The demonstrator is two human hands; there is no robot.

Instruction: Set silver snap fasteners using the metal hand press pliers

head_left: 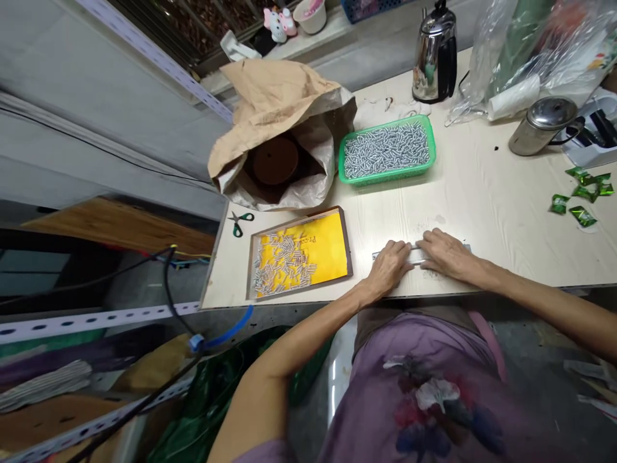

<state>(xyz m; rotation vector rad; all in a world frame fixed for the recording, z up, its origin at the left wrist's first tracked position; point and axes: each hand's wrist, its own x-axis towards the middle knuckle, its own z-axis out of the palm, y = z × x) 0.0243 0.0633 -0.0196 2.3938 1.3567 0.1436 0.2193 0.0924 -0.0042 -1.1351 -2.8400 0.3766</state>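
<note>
A short silvery metal bar [417, 254] lies flat on the table near its front edge. My left hand [388, 265] is closed over its left part, with one end showing past the fingers. On the right part, my right hand [444, 254] curls its fingers round the bar. A gap between my hands shows the middle of the bar; its underside is hidden. To the left, a shallow tray [348, 247] with a yellow lining holds many small metal pins [282, 263]. Farther back, a green plastic basket [385, 179] is filled with similar pins.
Green-handled scissors [240, 222] lie left of the tray. Behind it stands an open brown paper sack [284, 90]. A steel kettle [434, 58], a lidded metal cup [542, 125] and several green-wrapped sweets [583, 217] are at the back and right of the table [477, 193].
</note>
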